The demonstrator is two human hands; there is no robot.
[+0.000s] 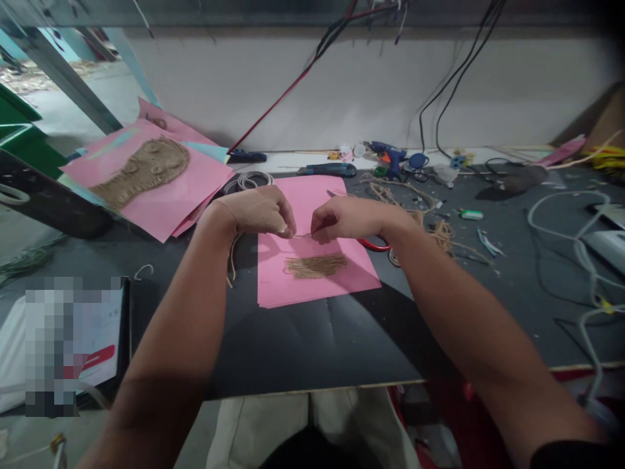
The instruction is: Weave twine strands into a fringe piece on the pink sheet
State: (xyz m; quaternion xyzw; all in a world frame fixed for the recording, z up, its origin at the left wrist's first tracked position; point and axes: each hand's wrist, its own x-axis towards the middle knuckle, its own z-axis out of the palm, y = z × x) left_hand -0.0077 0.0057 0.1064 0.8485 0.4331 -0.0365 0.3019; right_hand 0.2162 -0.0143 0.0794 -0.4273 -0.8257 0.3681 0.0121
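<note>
Above a pink sheet [278, 290], my left hand [256, 210] and my right hand [344, 218] are close together, fingertips pinched. A short piece of thin twine [303, 236] stretches between them, an end in each hand. Just below, rows of brown twine [316, 266] lie side by side on the sheet as a narrow strip. Red-handled scissors [375, 245] show partly beneath my right wrist, mostly hidden. Loose twine ends [232, 264] hang or lie beside my left wrist.
At the left lie pink sheets [166, 215] bearing a larger twine shape [146, 169]. A utility knife [329, 170], a blue glue gun [388, 158] and tangled twine [442, 234] sit toward the back. Pale cable [579, 244] loops at right; dark cords hang from above.
</note>
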